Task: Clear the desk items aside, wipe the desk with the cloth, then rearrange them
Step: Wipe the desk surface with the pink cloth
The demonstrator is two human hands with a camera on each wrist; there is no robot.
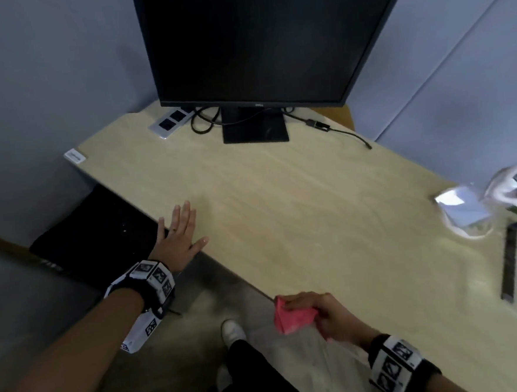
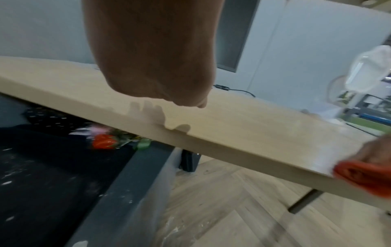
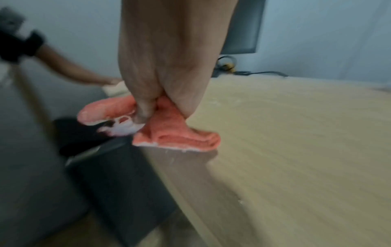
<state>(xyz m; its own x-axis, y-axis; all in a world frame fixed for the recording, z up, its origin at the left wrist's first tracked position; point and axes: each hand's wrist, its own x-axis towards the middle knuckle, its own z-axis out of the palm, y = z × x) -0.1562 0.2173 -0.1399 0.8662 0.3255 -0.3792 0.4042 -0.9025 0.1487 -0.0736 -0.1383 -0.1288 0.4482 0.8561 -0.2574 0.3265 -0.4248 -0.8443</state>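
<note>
A pink cloth (image 1: 291, 316) is bunched in my right hand (image 1: 326, 315) at the near edge of the light wooden desk (image 1: 281, 194). In the right wrist view the cloth (image 3: 169, 133) hangs from my curled fingers and partly overhangs the desk edge. My left hand (image 1: 181, 231) lies flat with straight fingers at the desk's left edge, holding nothing. The left wrist view shows the back of that hand (image 2: 158, 66) above the desk edge (image 2: 190, 142), with the cloth (image 2: 363, 177) far to the right.
A dark monitor (image 1: 255, 43) stands at the back with cables (image 1: 338, 129) and a socket panel (image 1: 171, 122). Clear plastic bags and items (image 1: 496, 203) and a dark strip (image 1: 510, 264) lie at the right. A black bin (image 1: 94, 231) sits under the left edge.
</note>
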